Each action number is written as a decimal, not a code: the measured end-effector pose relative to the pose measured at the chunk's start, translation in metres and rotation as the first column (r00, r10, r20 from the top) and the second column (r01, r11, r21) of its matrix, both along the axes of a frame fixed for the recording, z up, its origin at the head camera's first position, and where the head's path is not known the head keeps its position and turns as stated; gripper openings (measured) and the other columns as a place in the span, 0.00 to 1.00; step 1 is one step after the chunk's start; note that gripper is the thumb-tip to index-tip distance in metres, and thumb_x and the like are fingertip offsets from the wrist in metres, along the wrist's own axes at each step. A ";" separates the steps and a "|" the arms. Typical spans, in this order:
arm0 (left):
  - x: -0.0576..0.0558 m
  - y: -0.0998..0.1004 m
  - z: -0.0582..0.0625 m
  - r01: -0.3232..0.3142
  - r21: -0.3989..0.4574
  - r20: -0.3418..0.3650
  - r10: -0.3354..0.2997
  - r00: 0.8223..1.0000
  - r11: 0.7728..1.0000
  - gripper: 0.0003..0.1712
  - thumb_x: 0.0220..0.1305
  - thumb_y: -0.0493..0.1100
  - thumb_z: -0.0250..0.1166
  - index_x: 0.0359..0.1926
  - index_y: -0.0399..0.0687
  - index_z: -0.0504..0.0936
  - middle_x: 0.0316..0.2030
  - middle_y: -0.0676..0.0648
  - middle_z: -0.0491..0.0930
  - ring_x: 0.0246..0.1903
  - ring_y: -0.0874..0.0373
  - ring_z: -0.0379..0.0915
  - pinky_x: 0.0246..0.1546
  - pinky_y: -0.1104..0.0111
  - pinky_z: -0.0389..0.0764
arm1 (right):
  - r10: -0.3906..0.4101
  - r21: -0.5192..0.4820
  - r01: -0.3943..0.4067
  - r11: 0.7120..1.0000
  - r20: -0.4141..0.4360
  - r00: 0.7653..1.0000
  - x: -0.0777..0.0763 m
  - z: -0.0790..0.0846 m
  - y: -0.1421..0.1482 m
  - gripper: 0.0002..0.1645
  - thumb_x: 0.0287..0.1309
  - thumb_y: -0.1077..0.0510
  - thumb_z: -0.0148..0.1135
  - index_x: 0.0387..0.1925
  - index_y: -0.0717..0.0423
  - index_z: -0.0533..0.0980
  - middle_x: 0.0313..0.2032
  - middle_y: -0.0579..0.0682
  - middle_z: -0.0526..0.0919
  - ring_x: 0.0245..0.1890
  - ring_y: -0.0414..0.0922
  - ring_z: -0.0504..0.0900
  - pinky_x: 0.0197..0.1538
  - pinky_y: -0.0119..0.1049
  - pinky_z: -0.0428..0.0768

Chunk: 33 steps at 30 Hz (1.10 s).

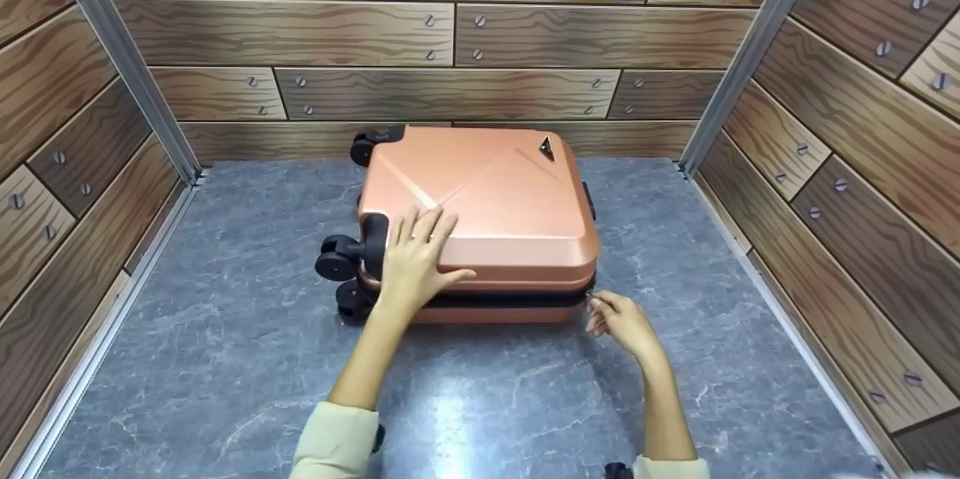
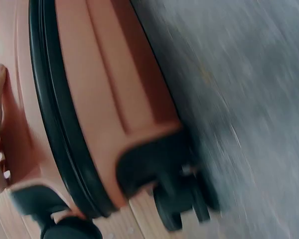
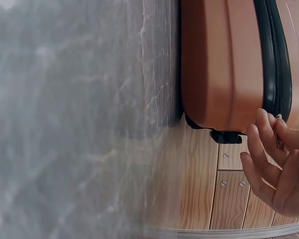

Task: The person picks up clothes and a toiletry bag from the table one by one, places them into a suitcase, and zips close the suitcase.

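Count — 1 suitcase [image 1: 487, 197] | 2 hands [image 1: 412, 265] [image 1: 624, 323] | 2 sleeves [image 1: 335, 438] [image 1: 671, 468] | 1 badge [image 1: 547, 149]

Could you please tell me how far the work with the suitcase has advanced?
Done: the suitcase lies flat, its zip apparently closed along the near side. In hand: the right hand pinches the pull at a corner; the left hand rests on top. Remaining: probably the zip beyond that corner; opening or closing, I cannot tell.

A pale cream left sleeve [image 1: 335, 438] with soft creases and a matching right sleeve [image 1: 670, 468] end along the forearms; small black fittings [image 1: 618, 471] show beside both cuffs. Left hand [image 1: 414, 265] and right hand [image 1: 624, 321] are bare.
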State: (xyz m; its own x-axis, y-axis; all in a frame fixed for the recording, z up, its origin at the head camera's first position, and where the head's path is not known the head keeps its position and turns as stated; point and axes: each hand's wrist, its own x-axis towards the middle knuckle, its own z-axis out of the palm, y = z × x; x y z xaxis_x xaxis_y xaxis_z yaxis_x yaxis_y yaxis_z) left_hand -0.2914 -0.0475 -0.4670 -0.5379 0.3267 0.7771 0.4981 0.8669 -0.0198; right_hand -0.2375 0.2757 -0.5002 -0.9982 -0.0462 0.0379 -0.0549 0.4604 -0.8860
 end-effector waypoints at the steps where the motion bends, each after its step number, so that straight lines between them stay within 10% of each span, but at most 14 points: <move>1: 0.000 -0.003 0.001 -0.001 0.006 0.003 0.001 1.000 1.000 0.52 0.32 0.74 0.66 0.58 0.52 0.73 0.57 0.45 0.70 0.57 0.41 0.61 0.57 0.49 0.58 | 0.007 -0.009 -0.007 1.000 0.000 1.000 0.000 0.002 -0.001 0.11 0.64 0.67 0.47 0.35 0.74 0.74 0.19 0.58 0.78 0.20 0.54 0.79 0.27 0.45 0.80; 9: 0.001 -0.005 0.003 -0.003 0.005 -0.007 0.003 1.000 1.000 0.52 0.31 0.72 0.69 0.58 0.50 0.74 0.56 0.44 0.71 0.56 0.39 0.63 0.56 0.49 0.60 | 0.001 -0.022 0.000 1.000 0.027 1.000 0.012 0.027 -0.014 0.10 0.63 0.71 0.45 0.33 0.76 0.72 0.22 0.65 0.77 0.24 0.64 0.78 0.23 0.33 0.78; 24: 0.004 0.007 0.002 -0.093 0.045 -0.055 0.095 0.994 0.995 0.54 0.21 0.73 0.68 0.54 0.51 0.77 0.53 0.45 0.74 0.53 0.41 0.67 0.54 0.51 0.64 | -0.041 0.019 0.041 0.999 0.012 0.999 -0.009 0.002 0.001 0.12 0.65 0.67 0.46 0.35 0.74 0.74 0.21 0.54 0.77 0.20 0.50 0.79 0.29 0.47 0.79; 33: 0.009 0.020 0.001 -0.177 0.060 -0.028 0.179 0.983 0.982 0.54 0.20 0.72 0.69 0.54 0.51 0.78 0.52 0.45 0.75 0.54 0.40 0.66 0.55 0.51 0.63 | -0.060 0.019 0.060 0.998 -0.001 0.998 -0.025 0.000 0.007 0.13 0.65 0.67 0.45 0.37 0.75 0.73 0.21 0.57 0.78 0.18 0.48 0.79 0.23 0.38 0.78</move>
State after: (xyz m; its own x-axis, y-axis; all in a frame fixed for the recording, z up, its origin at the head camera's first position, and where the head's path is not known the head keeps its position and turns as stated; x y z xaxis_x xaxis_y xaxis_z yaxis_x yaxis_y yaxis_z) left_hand -0.2822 -0.0273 -0.4660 -0.5573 0.1827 0.8100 0.3352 0.9420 0.0182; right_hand -0.2627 0.2828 -0.5006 -0.9992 0.0134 0.0378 -0.0267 0.4800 -0.8769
